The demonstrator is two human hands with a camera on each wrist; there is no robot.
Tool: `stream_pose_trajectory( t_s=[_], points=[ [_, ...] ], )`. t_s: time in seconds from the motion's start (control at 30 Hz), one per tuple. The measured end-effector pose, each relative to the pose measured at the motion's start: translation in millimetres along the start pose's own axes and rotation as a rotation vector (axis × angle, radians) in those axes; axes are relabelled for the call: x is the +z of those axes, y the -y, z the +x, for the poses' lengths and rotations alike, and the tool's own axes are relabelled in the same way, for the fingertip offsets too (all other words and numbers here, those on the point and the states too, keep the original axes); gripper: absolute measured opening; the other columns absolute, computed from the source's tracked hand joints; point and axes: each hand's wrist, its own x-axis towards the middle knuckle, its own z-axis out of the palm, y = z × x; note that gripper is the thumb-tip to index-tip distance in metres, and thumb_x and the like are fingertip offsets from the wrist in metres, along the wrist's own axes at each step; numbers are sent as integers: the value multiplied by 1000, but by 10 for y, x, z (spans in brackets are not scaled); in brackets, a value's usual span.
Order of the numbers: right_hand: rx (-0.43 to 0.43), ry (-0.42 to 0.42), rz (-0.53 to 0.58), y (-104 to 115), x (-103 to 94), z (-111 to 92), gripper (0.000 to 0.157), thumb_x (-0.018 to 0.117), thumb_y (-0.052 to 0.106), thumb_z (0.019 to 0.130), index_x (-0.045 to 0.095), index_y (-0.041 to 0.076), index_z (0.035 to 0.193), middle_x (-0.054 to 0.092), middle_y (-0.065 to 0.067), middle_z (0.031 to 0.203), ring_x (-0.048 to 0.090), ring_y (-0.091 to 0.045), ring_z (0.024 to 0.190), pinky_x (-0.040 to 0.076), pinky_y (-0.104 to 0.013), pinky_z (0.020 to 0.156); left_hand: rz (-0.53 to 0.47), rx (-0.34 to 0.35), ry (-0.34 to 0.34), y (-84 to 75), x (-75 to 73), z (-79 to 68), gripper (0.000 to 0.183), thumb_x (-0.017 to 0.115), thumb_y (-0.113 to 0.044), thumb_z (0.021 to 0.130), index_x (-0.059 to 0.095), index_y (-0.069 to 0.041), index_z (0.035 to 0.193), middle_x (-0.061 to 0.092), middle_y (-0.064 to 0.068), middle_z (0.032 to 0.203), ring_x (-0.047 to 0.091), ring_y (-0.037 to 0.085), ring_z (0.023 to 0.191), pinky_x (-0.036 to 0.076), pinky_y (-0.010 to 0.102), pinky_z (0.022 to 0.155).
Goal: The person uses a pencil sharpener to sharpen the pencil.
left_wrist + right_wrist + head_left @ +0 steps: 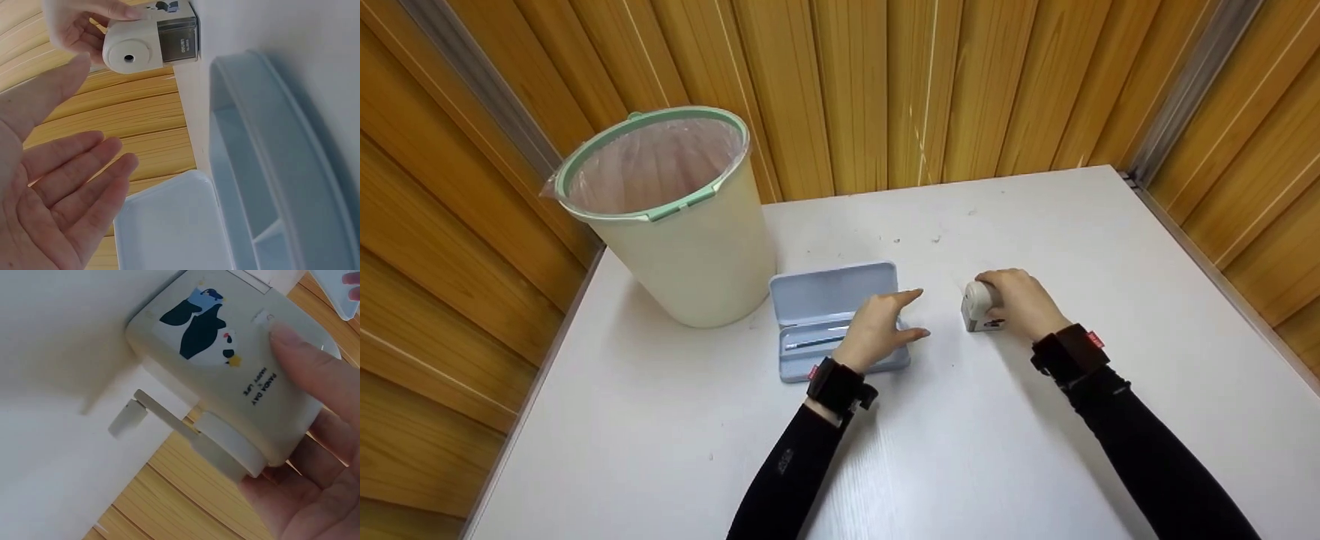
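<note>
My right hand [1021,301] grips a white crank pencil sharpener [979,306] from above, on the right of the pencil case. In the right wrist view the sharpener [208,354] shows a panda print, and its crank handle [169,419] sticks out at the side. The sharpener's pencil hole and dark shavings drawer [178,40] face my left hand in the left wrist view. My left hand [877,330] is over the right part of an open light-blue pencil case [834,294], fingers and thumb spread apart with nothing between them. A pencil [814,342] lies in the case, partly hidden by that hand.
A cream bin [697,255] with a green rim and a clear plastic liner stands at the back left, close to the case. Wood-patterned panels [855,97] wall in the back and sides of the white table [660,442]. Small specks lie near its back.
</note>
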Motion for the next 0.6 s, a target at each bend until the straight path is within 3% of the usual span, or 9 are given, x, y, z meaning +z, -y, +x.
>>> stream_pose_trajectory(
  t_s=[0.37, 0.6],
  points=[
    [-4, 36, -3, 99, -12, -13, 47, 80, -7, 72, 65, -8, 116, 68, -27, 113, 63, -45, 107, 47, -58, 96, 13, 4, -10, -36, 22, -5, 61, 77, -29, 84, 57, -6, 137, 64, 9, 134, 62, 21, 123, 48, 30, 104],
    [25, -20, -36, 232, -105, -38, 44, 78, 3, 78, 62, -12, 116, 67, -30, 110, 63, -44, 101, 51, -56, 86, 45, 15, -34, -102, 61, 17, 62, 77, -33, 84, 58, -7, 137, 64, 8, 134, 63, 21, 122, 50, 32, 101]
  ],
)
